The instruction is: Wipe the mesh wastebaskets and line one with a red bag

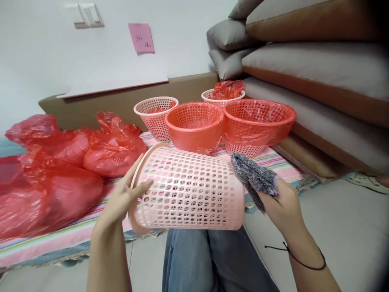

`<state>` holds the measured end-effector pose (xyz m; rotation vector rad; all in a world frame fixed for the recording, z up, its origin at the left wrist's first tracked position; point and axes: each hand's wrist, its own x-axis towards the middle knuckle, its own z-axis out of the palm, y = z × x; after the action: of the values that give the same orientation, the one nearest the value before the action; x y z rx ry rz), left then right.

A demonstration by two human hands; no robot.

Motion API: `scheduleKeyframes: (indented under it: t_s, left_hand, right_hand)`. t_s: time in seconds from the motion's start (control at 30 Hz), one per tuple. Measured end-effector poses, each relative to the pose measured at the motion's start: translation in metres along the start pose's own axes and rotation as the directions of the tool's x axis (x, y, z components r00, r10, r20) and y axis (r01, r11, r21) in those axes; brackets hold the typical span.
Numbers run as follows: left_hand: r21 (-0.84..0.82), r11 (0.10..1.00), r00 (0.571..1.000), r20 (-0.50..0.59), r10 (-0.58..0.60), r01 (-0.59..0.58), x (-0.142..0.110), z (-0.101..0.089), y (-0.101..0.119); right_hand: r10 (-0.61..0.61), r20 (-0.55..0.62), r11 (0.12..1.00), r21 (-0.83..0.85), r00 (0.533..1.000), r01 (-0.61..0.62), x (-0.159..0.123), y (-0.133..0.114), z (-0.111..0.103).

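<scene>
A pale pink perforated plastic basket lies on its side in the air above my knees, its rim to the left and its base to the right. My left hand grips the rim, thumb on the outer wall and fingers hidden behind it. In my right hand is a grey fuzzy cloth, pinched and partly draped over the fingers, touching or very near the basket's base end.
Behind stand two pink baskets and two with red plastic over them, one at the centre and one at the right. Filled red bags sit left on the striped cloth. Grey cushions are stacked right.
</scene>
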<state>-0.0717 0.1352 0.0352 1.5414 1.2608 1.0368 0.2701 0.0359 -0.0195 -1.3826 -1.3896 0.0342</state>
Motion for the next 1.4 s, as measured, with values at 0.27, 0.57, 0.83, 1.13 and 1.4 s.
scheduleKeyframes:
  t_s: [0.27, 0.57, 0.83, 1.13, 1.4]
  left_hand:
    - [0.060, 0.997, 0.975, 0.220, 0.025, -0.039, 0.042, -0.005, 0.011]
    - [0.720, 0.643, 0.829, -0.174, 0.531, -0.262, 0.024, 0.040, 0.008]
    - [0.744, 0.430, 0.833, 0.305, 0.462, -0.511, 0.001, 0.086, 0.019]
    - [0.873, 0.382, 0.849, 0.066, 0.525, -0.304, -0.010, 0.112, 0.005]
    - [0.900, 0.406, 0.848, -0.088, 0.523, -0.157, -0.028, 0.105, 0.002]
  right_hand:
    - [-0.149, 0.230, 0.989, 0.042, 0.962, 0.143, 0.049, -0.019, 0.031]
    - [-0.089, 0.383, 0.987, -0.090, 0.919, 0.133, 0.051, -0.039, 0.041]
    - [-0.250, 0.434, 0.967, 0.077, 0.865, 0.241, 0.059, -0.032, 0.054]
    - [-0.034, 0.369, 0.999, 0.039, 0.929, 0.021, 0.058, -0.008, 0.045]
    - [-0.018, 0.210, 0.991, 0.133, 0.978, -0.010, 0.061, -0.025, 0.039]
